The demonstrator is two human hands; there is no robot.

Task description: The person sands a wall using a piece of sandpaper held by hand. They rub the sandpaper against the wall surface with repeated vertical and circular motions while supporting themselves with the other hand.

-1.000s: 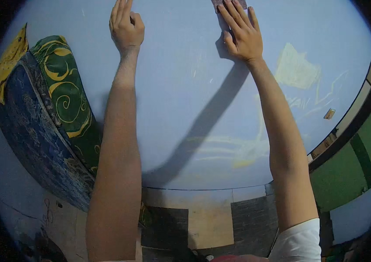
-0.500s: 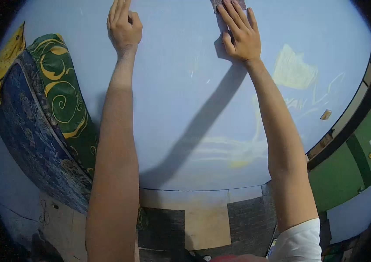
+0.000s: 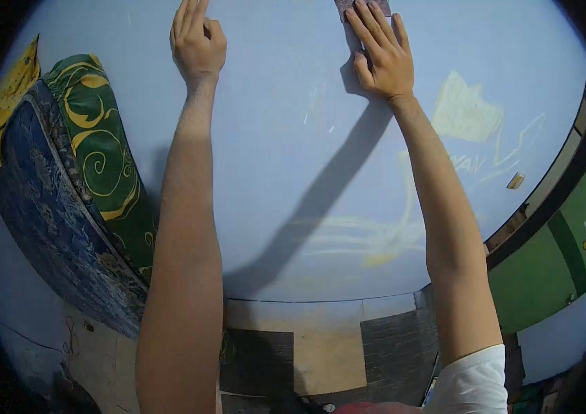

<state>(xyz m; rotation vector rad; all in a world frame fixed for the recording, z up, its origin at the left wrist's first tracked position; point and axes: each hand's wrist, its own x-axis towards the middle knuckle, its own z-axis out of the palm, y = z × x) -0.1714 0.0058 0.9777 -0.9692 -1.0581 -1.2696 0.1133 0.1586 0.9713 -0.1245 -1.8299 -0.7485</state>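
Observation:
A pale blue wall (image 3: 265,159) fills the middle of the view, and both my arms stretch up it. Near the upper edge, my right hand (image 3: 386,65) lies with spread fingertips over a small dark, speckled sheet of sandpaper (image 3: 384,8). It presses the sheet to the wall; the sheet's top is cut off by the frame edge. Up and to the left, my left hand (image 3: 197,47) rests on the wall with its fingers straight and its thumb bent beside them. Nothing shows in it, though its fingertips reach the frame edge.
Yellowish patches (image 3: 469,110) and streaks mark the wall at right. Leaning at left are a blue patterned mattress (image 3: 51,200), a green and yellow cushion (image 3: 96,124) and a yellow cloth (image 3: 13,96). A green door (image 3: 548,269) is at far right, dark floor mats (image 3: 400,352) below.

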